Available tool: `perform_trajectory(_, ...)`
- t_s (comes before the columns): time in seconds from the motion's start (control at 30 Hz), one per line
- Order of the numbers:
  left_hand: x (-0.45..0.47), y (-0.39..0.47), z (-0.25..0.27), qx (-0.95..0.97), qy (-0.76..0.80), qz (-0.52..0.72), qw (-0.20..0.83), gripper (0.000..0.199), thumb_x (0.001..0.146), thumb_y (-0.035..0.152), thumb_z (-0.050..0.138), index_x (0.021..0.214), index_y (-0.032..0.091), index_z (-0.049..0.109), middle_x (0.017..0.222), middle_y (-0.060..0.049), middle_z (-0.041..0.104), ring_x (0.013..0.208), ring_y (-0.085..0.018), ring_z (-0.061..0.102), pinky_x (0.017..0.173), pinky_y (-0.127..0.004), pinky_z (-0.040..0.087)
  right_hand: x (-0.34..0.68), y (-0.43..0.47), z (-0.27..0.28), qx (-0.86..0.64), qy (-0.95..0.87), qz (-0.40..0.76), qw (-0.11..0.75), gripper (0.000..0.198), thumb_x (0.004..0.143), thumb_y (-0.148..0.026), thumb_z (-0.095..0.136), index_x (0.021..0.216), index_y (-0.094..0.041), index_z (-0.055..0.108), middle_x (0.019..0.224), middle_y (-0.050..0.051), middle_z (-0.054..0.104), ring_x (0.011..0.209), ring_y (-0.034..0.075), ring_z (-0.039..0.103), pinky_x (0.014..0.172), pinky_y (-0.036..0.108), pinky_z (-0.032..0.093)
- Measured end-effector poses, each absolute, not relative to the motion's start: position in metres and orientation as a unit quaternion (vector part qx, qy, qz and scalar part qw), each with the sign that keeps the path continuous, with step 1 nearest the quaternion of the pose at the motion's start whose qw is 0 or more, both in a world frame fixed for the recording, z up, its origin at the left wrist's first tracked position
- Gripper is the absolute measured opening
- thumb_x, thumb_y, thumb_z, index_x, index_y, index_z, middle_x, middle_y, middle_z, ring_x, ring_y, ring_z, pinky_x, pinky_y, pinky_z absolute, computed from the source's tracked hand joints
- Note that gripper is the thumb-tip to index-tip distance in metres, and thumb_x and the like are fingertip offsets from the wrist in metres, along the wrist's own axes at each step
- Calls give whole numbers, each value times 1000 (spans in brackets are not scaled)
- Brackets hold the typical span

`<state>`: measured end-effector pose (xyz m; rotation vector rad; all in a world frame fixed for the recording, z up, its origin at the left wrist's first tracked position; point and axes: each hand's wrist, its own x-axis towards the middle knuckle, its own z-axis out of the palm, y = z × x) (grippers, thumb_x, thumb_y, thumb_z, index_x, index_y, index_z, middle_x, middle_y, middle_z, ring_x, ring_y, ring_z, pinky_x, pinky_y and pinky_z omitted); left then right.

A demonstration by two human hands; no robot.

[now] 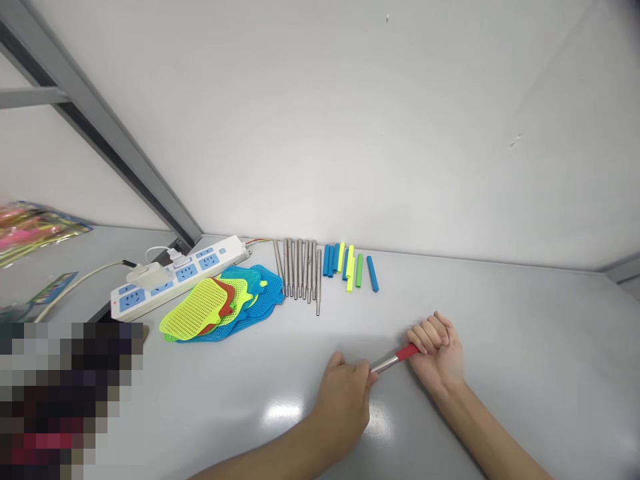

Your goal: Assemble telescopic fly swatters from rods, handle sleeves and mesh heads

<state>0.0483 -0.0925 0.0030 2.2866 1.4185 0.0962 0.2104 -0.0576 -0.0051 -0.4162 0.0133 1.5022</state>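
My left hand [345, 397] is closed round a silver metal rod [385, 365], above the front middle of the table. A red sleeve [406, 352] covers the rod's right end, and my right hand [436, 353] is wrapped round that sleeve. The far end of the sleeve is hidden inside my right fist; the rod's other end is hidden by my left hand. Beyond my hands, several similar metal rods [300, 270] lie side by side near the wall. To their right are loose blue, yellow and green sleeves [359, 271].
Perforated fly swatter heads [193, 310] in yellow, red, green and blue lie piled at the left. Behind them runs a white power strip [227, 250] with plugs and cables. A grey metal frame post [120, 143] rises there. Plastic-wrapped packages [35, 230] sit at the far left.
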Motion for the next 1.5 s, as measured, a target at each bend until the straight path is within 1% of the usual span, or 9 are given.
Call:
perform_trajectory(0.23, 49, -92, 5, 835, 512, 12, 203, 29, 83, 13, 22, 64, 16, 44, 54, -3, 55, 57, -17, 50, 57, -29, 30, 208, -58, -9, -162, 43, 688, 706, 39, 76, -19, 44, 43, -18, 23, 38, -8, 14, 34, 8, 14, 34, 22, 25)
perform_trajectory(0.4, 49, -90, 4, 836, 512, 16, 197, 30, 83, 13, 20, 64, 16, 44, 52, -3, 55, 53, -16, 47, 57, -29, 30, 208, -58, -8, -167, 43, 686, 707, 39, 75, -18, 44, 43, -18, 22, 37, -7, 14, 34, 8, 14, 34, 22, 25)
perform_trajectory(0.57, 45, -89, 0, 838, 500, 40, 217, 32, 86, 21, 19, 62, 17, 41, 52, -2, 54, 52, -16, 42, 57, -28, 31, 208, -57, -5, -169, 39, 688, 704, 39, 75, -18, 43, 43, -19, 20, 38, -7, 13, 34, 8, 14, 35, 22, 25)
perform_trajectory(0.7, 42, -86, 0, 832, 502, 49, 232, 34, 86, 27, 18, 62, 18, 40, 49, -2, 51, 56, -17, 42, 54, -27, 29, 209, -55, -2, -165, 31, 698, 696, 38, 76, -18, 43, 45, -19, 20, 39, -7, 13, 35, 8, 16, 37, 22, 26)
perform_trajectory(0.93, 32, -67, 5, 830, 505, 75, 226, 35, 87, 32, 16, 64, 19, 40, 50, 1, 48, 53, -16, 40, 59, -28, 30, 207, -54, -2, -144, 16, 713, 686, 35, 78, -20, 40, 49, -19, 21, 43, -6, 20, 40, 8, 24, 44, 23, 31)
perform_trajectory(1.07, 25, -56, 13, 827, 494, 97, 250, 34, 87, 33, 18, 64, 20, 40, 54, 1, 48, 56, -15, 43, 60, -27, 31, 207, -54, 2, -138, 18, 727, 673, 32, 78, -18, 40, 51, -19, 23, 47, -5, 25, 44, 8, 29, 50, 23, 35)
perform_trajectory(1.23, 24, -53, 17, 816, 496, 119, 272, 32, 86, 34, 19, 67, 20, 40, 58, 2, 49, 57, -15, 44, 61, -27, 32, 211, -53, 4, -138, 13, 731, 669, 28, 78, -16, 41, 53, -18, 27, 49, -5, 29, 45, 8, 31, 52, 24, 36)
perform_trajectory(1.33, 25, -53, 17, 818, 487, 131, 275, 32, 86, 34, 20, 66, 20, 40, 59, 2, 49, 55, -14, 43, 63, -27, 32, 214, -53, 1, -147, 11, 726, 671, 31, 77, -16, 41, 51, -18, 25, 45, -5, 26, 42, 8, 30, 50, 24, 36)
perform_trajectory(1.5, 25, -54, 17, 854, 443, 106, 253, 32, 87, 32, 19, 63, 19, 37, 49, 4, 41, 46, -12, 37, 62, -27, 32, 217, -53, -2, -188, 14, 718, 670, 37, 76, -17, 41, 47, -19, 17, 39, -6, 18, 37, 8, 24, 43, 24, 32)
